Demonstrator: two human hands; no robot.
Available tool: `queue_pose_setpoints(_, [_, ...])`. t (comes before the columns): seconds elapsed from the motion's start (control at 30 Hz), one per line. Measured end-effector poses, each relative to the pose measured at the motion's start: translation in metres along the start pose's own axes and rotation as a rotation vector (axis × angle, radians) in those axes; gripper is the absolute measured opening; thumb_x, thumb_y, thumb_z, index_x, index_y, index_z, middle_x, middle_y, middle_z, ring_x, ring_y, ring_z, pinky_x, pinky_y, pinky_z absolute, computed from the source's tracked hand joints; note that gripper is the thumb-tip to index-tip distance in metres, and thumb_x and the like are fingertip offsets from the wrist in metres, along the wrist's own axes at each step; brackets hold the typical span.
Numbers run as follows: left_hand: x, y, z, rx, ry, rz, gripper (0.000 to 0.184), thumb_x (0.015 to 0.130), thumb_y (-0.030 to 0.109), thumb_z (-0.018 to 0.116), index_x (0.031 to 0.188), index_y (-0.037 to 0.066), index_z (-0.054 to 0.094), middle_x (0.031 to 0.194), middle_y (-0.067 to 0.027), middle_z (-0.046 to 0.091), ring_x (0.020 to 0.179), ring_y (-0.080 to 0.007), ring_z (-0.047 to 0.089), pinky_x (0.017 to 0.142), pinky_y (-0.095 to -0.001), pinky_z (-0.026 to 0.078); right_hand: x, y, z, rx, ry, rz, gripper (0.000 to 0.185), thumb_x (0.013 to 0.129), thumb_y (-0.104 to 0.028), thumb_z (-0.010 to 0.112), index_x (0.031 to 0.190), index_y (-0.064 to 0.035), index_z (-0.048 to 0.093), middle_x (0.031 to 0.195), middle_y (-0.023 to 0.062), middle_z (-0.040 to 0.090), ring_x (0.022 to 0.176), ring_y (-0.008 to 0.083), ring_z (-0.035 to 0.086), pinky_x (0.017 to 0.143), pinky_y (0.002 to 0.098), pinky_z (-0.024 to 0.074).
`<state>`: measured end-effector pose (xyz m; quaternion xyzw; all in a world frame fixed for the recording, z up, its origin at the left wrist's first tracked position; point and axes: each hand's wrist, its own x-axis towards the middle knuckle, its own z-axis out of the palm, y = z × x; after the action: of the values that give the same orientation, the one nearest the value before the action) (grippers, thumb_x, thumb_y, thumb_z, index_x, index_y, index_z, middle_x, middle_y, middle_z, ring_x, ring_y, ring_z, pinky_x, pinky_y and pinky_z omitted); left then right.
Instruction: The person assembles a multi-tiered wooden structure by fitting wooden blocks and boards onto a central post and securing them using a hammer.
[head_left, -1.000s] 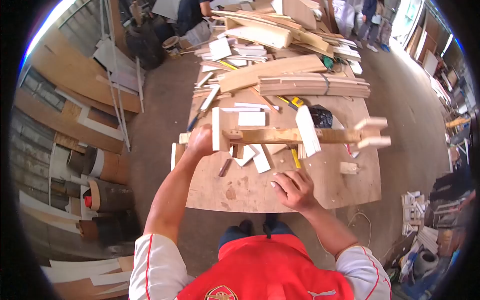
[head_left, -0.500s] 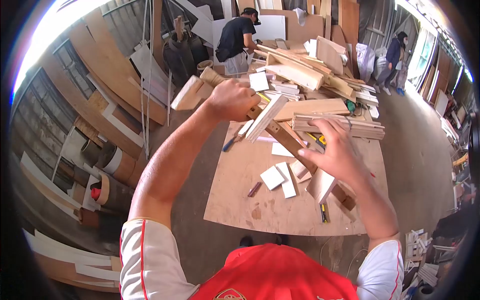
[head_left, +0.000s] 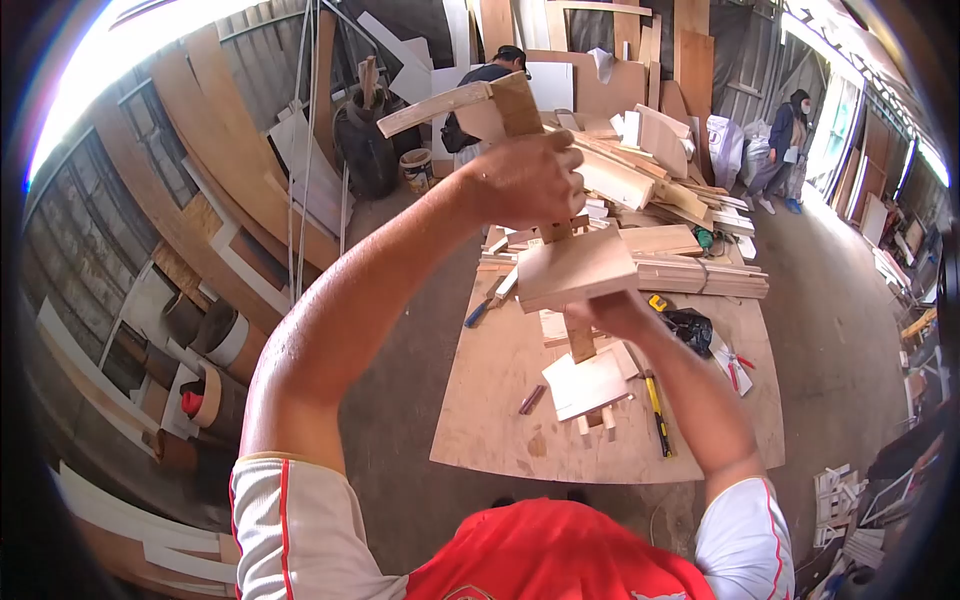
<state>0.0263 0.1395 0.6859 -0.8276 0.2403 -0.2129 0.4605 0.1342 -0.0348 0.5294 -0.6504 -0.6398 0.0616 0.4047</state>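
A wooden post (head_left: pixel 582 340) with several boards fixed across it is held up over the table, tilted away from me. My left hand (head_left: pixel 535 180) is closed around the post near its upper end, just below the top board (head_left: pixel 455 108). My right hand (head_left: pixel 615 314) is at the post under the middle board (head_left: pixel 577 268), which hides part of its fingers; it appears to grip there. Below, the lowest board (head_left: pixel 585 386) lies close over the tabletop, with two short wooden ends (head_left: pixel 598 424) sticking out beneath it.
The plywood table (head_left: pixel 485 440) carries a yellow-and-black tool (head_left: pixel 657 412), red-handled pliers (head_left: pixel 740 372), a black plastic bag (head_left: pixel 688 326), a blue-handled tool (head_left: pixel 483 308) and a wood pile (head_left: pixel 615 180). One person (head_left: pixel 490 72) bends behind it; another (head_left: pixel 785 150) stands far right.
The post with its boards has turned and swung more upright, broad board faces now toward me. My left hand has moved right; my right hand, open before, has moved down-left to the post.
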Motion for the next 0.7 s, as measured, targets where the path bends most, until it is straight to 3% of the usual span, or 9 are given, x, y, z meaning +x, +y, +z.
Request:
queue_pose_setpoints(0.17, [-0.01, 0.016, -0.017, 0.03, 0.25, -0.054, 0.021, 0.075, 0.019, 0.072, 0.095, 0.015, 0.07, 0.112, 0.0023, 0.067, 0.119, -0.0205, 0.059, 0.115, -0.0377, 0.044, -0.01, 0.003, 0.033, 0.005, 0.294, -0.104, 0.027, 0.083, -0.014, 0.077, 0.104, -0.0009, 0.068, 0.098, 0.0159, 0.071, 0.092, 0.0299, 0.069, 0.078, 0.0408, 0.0554])
queue_pose_setpoints(0.2, [-0.017, 0.021, -0.024, -0.107, 0.11, -0.12, 0.038, 0.081, 0.02, 0.069, 0.119, 0.02, 0.068, 0.134, 0.0007, 0.062, 0.137, -0.0226, 0.049, 0.122, -0.0389, 0.037, -0.011, 0.002, 0.037, 0.008, 0.284, -0.065, 0.027, 0.083, -0.015, 0.077, 0.105, -0.0012, 0.068, 0.1, 0.0161, 0.071, 0.093, 0.0302, 0.069, 0.079, 0.0409, 0.0553])
queue_pose_setpoints(0.3, [-0.032, 0.036, -0.025, -0.073, 0.27, -0.123, 0.053, 0.087, 0.023, 0.064, 0.139, 0.025, 0.058, 0.155, -0.0007, 0.046, 0.15, -0.0229, 0.035, 0.125, -0.0392, 0.033, -0.021, 0.033, 0.064, -0.164, 0.313, -0.083, 0.031, 0.085, -0.016, 0.076, 0.112, -0.0039, 0.068, 0.109, 0.0157, 0.07, 0.104, 0.0301, 0.067, 0.088, 0.0424, 0.0535])
queue_pose_setpoints(0.33, [-0.043, 0.043, -0.03, -0.105, 0.207, -0.124, 0.064, 0.089, 0.025, 0.06, 0.151, 0.028, 0.045, 0.164, -0.0006, 0.034, 0.156, -0.0216, 0.023, 0.127, -0.0406, 0.028, -0.022, 0.036, 0.068, -0.199, 0.317, -0.052, 0.032, 0.085, -0.017, 0.077, 0.114, -0.0045, 0.068, 0.111, 0.0155, 0.07, 0.106, 0.0299, 0.066, 0.091, 0.0429, 0.0527])
queue_pose_setpoints(0.43, [-0.087, 0.062, -0.026, -0.25, 0.473, -0.192, 0.041, 0.092, 0.017, 0.065, 0.133, 0.015, 0.063, 0.14, -0.0097, 0.06, 0.137, -0.0309, 0.053, 0.115, -0.0456, 0.044, -0.032, 0.045, 0.077, -0.1, 0.224, 0.119, 0.038, 0.089, -0.025, 0.075, 0.122, -0.0068, 0.066, 0.119, 0.0135, 0.069, 0.115, 0.0293, 0.063, 0.098, 0.0437, 0.0497])
queue_pose_setpoints(0.53, [-0.095, 0.092, -0.004, -0.76, 0.915, -0.904, 0.019, 0.095, 0.007, 0.064, 0.113, 0.002, 0.064, 0.11, -0.0134, 0.067, 0.106, -0.028, 0.064, 0.093, -0.0411, 0.05, -0.038, 0.029, 0.076, 0.004, 0.174, 0.197, 0.042, 0.092, -0.029, 0.073, 0.127, -0.0075, 0.064, 0.125, 0.0131, 0.067, 0.119, 0.0293, 0.062, 0.101, 0.0435, 0.0488])
queue_pose_setpoints(0.57, [-0.088, 0.103, 0.004, -1.268, 0.973, -1.17, 0.026, 0.106, 0.019, 0.054, 0.122, 0.0, 0.061, 0.115, -0.0138, 0.067, 0.113, -0.0266, 0.063, 0.101, -0.0414, 0.047, -0.04, 0.03, 0.079, -0.003, 0.162, 0.202, 0.043, 0.092, -0.029, 0.072, 0.129, -0.0076, 0.064, 0.127, 0.0132, 0.066, 0.12, 0.0294, 0.061, 0.101, 0.0433, 0.0484])
queue_pose_setpoints(0.63, [-0.074, 0.105, 0.019, -1.729, 1.085, -1.189, 0.042, 0.111, 0.032, 0.045, 0.133, -0.002, 0.058, 0.119, -0.0135, 0.068, 0.114, -0.0236, 0.063, 0.103, -0.038, 0.047, -0.048, 0.035, 0.086, 0.007, 0.107, 0.23, 0.044, 0.093, -0.029, 0.072, 0.13, -0.0075, 0.063, 0.129, 0.0135, 0.065, 0.122, 0.0297, 0.06, 0.103, 0.0432, 0.0478])
queue_pose_setpoints(0.7, [-0.054, 0.113, 0.043, -1.931, 1.033, -0.978, 0.075, 0.109, 0.058, 0.026, 0.151, -0.001, 0.042, 0.142, -0.0197, 0.056, 0.133, -0.0299, 0.053, 0.111, -0.0447, 0.04, -0.053, 0.052, 0.092, 0.035, 0.022, 0.263, 0.044, 0.093, -0.028, 0.072, 0.13, -0.0072, 0.062, 0.131, 0.014, 0.064, 0.123, 0.0301, 0.059, 0.104, 0.0433, 0.0473])
